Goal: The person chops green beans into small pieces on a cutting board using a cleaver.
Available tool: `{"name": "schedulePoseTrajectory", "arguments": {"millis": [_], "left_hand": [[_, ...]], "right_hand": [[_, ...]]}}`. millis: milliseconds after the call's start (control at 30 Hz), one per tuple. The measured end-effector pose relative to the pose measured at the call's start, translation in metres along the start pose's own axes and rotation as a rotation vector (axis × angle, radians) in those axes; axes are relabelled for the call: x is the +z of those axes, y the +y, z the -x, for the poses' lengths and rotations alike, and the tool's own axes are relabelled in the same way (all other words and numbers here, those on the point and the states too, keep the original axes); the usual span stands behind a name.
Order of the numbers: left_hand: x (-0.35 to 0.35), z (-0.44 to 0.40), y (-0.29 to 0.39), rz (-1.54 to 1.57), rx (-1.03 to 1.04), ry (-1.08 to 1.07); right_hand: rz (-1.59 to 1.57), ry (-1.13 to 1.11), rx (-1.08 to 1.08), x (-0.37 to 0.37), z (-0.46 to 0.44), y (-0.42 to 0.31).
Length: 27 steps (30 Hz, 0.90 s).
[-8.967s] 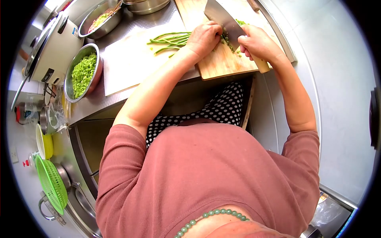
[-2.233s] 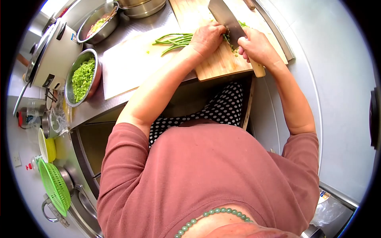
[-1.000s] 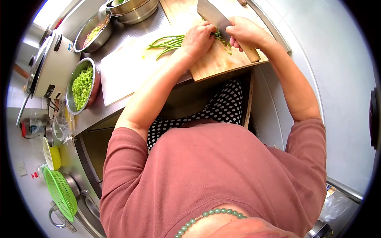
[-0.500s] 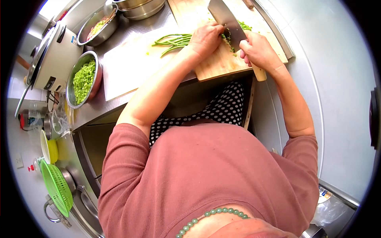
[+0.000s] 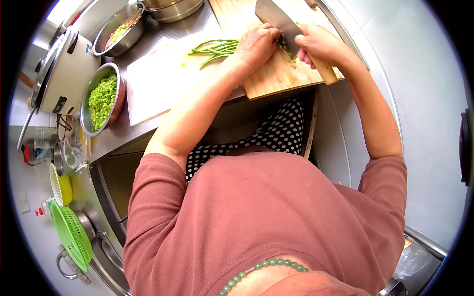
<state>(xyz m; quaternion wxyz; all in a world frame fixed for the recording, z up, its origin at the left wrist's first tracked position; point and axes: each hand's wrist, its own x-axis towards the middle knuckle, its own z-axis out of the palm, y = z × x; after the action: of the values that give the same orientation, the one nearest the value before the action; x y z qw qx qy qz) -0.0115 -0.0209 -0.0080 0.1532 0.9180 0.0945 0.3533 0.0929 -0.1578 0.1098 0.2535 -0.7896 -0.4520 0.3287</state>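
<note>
My left hand point(image 5: 257, 45) is closed over a bunch of long green beans point(image 5: 216, 50), whose long ends stick out to the left over a white board. Its fingertips are close to the blade of a cleaver point(image 5: 279, 22). The cleaver's wooden handle is gripped in my right hand point(image 5: 320, 44), with its butt end pointing toward me. Beneath both hands lies a wooden cutting board point(image 5: 266, 85). Small chopped green bits point(image 5: 291, 59) lie beside the blade. My right hand and the blade hide part of the board and the cut ends of the beans.
Left of the white board point(image 5: 153, 89) stands a metal bowl point(image 5: 121, 93) of chopped greens. Another bowl point(image 5: 134, 40) with food, a steel pot point(image 5: 173, 12) and a white cooker point(image 5: 69, 74) are behind. A green colander point(image 5: 71, 232) sits at lower left.
The right hand has moved slightly up and right, swinging the cleaver's handle outward. Less of the chopped green heap behind the blade shows. The left hand stays on the beans, nearly still.
</note>
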Motion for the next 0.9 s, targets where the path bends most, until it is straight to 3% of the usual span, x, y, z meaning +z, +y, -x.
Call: {"name": "schedulePoseTrajectory", "arguments": {"millis": [900], "left_hand": [[-0.001,0.002,-0.004,-0.01,0.053,0.039]], "right_hand": [[-0.053,0.124,-0.063,0.016,0.018,0.019]]}}
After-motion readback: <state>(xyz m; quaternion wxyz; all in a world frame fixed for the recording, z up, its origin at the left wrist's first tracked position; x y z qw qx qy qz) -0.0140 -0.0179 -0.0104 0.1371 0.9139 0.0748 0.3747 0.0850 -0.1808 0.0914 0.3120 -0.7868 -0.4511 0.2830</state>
